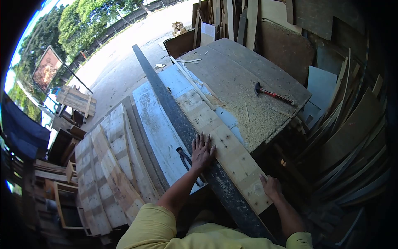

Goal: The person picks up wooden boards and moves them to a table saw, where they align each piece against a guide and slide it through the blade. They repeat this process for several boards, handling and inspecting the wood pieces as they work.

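A pale wooden plank [224, 139] dotted with dark nail holes lies lengthwise along a long dark beam [174, 110]. My left hand [202, 153] rests flat with spread fingers where the beam and the plank meet. Near the plank's close end, my right hand [271, 186] is closed on its right edge, thumb on top and the other fingers partly hidden. Left of the beam, a pair of pincers [182, 154] lies on a white-blue board [155, 124], partly covered by my left forearm.
A hammer [273, 95] with a red and black handle lies on the sawdust-strewn workbench [244, 66]. Thin offcuts [186, 61] sit at its far left. Several nailed boards [112, 166] are stacked at left. Sheets and strips of wood [356, 137] lean at right.
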Demonstrator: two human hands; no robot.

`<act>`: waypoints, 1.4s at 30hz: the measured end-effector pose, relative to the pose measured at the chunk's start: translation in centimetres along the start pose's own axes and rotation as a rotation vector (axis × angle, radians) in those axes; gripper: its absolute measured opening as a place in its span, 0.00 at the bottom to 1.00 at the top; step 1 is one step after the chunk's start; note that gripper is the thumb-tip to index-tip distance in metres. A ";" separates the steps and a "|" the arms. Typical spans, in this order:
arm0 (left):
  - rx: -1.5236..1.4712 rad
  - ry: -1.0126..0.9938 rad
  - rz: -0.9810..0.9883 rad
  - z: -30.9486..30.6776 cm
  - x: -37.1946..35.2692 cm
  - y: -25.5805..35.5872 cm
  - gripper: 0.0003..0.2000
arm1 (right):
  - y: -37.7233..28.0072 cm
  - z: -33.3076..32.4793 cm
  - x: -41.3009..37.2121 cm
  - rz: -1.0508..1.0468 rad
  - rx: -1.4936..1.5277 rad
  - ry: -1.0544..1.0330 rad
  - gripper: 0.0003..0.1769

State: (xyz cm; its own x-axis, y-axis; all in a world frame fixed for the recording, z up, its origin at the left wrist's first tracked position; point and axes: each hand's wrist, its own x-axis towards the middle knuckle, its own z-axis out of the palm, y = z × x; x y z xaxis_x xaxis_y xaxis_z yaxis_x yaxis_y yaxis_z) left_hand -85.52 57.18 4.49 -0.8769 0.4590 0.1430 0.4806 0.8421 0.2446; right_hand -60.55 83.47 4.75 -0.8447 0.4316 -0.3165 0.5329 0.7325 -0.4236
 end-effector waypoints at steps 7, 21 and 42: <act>-0.019 0.009 0.005 0.0 0.0 -0.1 0.32 | -1.5 0.2 1.7 -0.019 -0.009 0.016 0.37; -0.036 0.015 0.000 -0.5 0.0 0.0 0.32 | -5.0 0.3 4.9 -0.009 0.001 0.002 0.36; -0.013 0.040 -0.015 0.7 -0.1 -0.3 0.29 | -4.7 1.5 5.8 -0.374 0.186 0.382 0.30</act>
State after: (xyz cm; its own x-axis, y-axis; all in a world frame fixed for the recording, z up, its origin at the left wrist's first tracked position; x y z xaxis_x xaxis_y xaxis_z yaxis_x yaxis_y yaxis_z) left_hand -85.61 57.12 3.77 -0.8830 0.4345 0.1775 0.4679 0.8449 0.2594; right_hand -67.87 81.72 3.69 -0.9171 0.3456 0.1990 0.1641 0.7819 -0.6015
